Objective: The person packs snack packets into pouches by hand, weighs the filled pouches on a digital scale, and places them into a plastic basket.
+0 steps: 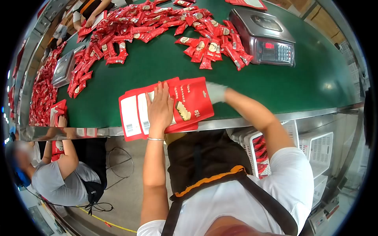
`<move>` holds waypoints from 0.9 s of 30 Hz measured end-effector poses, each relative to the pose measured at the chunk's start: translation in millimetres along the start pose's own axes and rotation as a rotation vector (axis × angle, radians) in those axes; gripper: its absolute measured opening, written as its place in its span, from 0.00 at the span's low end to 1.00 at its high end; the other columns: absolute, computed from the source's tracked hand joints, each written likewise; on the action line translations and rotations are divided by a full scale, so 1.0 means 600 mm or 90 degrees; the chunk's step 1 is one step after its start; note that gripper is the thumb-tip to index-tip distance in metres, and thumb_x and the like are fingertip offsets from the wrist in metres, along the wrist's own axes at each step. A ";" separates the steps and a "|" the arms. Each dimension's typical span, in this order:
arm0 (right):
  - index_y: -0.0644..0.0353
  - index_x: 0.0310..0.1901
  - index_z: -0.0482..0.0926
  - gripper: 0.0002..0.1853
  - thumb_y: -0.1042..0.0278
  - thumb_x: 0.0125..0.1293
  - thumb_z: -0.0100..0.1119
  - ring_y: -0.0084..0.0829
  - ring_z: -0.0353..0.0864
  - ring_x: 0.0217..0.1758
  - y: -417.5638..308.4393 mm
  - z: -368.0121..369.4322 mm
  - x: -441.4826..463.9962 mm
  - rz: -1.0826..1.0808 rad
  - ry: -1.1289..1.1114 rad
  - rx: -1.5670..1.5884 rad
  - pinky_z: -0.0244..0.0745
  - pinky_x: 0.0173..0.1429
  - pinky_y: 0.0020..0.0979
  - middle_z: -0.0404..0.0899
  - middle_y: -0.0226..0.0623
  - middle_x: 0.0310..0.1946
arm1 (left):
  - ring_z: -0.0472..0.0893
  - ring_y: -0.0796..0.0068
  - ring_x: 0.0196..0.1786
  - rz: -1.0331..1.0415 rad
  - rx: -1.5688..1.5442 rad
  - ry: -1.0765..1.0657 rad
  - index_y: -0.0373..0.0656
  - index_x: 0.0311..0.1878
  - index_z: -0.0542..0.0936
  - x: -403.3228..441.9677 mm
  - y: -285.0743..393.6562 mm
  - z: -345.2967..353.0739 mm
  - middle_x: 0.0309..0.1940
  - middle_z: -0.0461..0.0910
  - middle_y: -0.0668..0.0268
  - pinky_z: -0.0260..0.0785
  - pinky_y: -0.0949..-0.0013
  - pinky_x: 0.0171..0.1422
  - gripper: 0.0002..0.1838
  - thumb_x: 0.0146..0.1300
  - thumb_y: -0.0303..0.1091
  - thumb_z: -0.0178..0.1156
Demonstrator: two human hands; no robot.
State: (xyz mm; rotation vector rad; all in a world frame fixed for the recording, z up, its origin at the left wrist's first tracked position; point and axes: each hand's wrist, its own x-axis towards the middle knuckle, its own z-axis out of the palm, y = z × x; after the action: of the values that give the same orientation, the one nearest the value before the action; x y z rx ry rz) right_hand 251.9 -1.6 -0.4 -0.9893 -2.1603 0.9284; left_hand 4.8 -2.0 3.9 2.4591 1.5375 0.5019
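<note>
Several flat red pouches (197, 98) with white panels and barcodes lie overlapping at the front edge of the green table. My left hand (160, 108), with a bracelet at the wrist, rests flat on them, its fingers stretched out. At the right end of the top pouch, by its hang hole, is my right hand (217, 93) in a pale glove. It is smeared by motion and its fingers do not show clearly; whether it grips the pouch I cannot tell.
Small red packets (138, 23) form a long heap across the far side. A scale (271, 51) with a lit display stands at the back right, another scale (65, 69) at the left. A co-worker (63, 173) sits at left. White baskets (315, 147) are under the table's right side.
</note>
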 end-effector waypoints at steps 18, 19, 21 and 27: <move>0.57 0.34 0.77 0.23 0.44 0.55 0.72 0.46 0.79 0.43 0.050 -0.160 -0.185 0.500 0.422 -0.420 0.73 0.50 0.44 0.80 0.41 0.36 | 0.56 0.58 0.80 -0.039 -0.034 -0.064 0.38 0.77 0.59 0.006 -0.001 -0.003 0.77 0.59 0.53 0.32 0.51 0.84 0.30 0.77 0.43 0.38; 0.58 0.31 0.75 0.21 0.49 0.58 0.71 0.46 0.79 0.42 0.049 -0.167 -0.190 0.505 0.434 -0.332 0.73 0.48 0.44 0.80 0.42 0.34 | 0.56 0.58 0.80 -0.037 -0.037 -0.057 0.38 0.77 0.59 0.007 -0.002 -0.002 0.77 0.59 0.53 0.32 0.52 0.84 0.30 0.77 0.43 0.38; 0.58 0.31 0.75 0.20 0.51 0.58 0.71 0.46 0.79 0.42 0.044 -0.168 -0.195 0.492 0.432 -0.372 0.73 0.48 0.44 0.80 0.42 0.34 | 0.56 0.57 0.80 -0.039 -0.037 -0.047 0.38 0.77 0.60 0.006 -0.005 0.001 0.77 0.60 0.53 0.33 0.52 0.84 0.30 0.77 0.42 0.39; 0.51 0.62 0.76 0.25 0.62 0.62 0.66 0.50 0.78 0.47 -0.005 -0.152 -0.181 0.316 0.596 -0.507 0.73 0.53 0.48 0.80 0.45 0.42 | 0.56 0.56 0.80 -0.041 -0.027 -0.048 0.37 0.76 0.60 0.004 -0.007 0.001 0.77 0.60 0.52 0.33 0.52 0.84 0.29 0.77 0.41 0.39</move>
State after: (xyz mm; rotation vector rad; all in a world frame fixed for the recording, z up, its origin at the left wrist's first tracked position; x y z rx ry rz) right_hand 377.7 -58.6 32.5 -1.8985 -1.4291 -0.3070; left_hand 2.4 2.2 2.5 2.3604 1.5543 0.4226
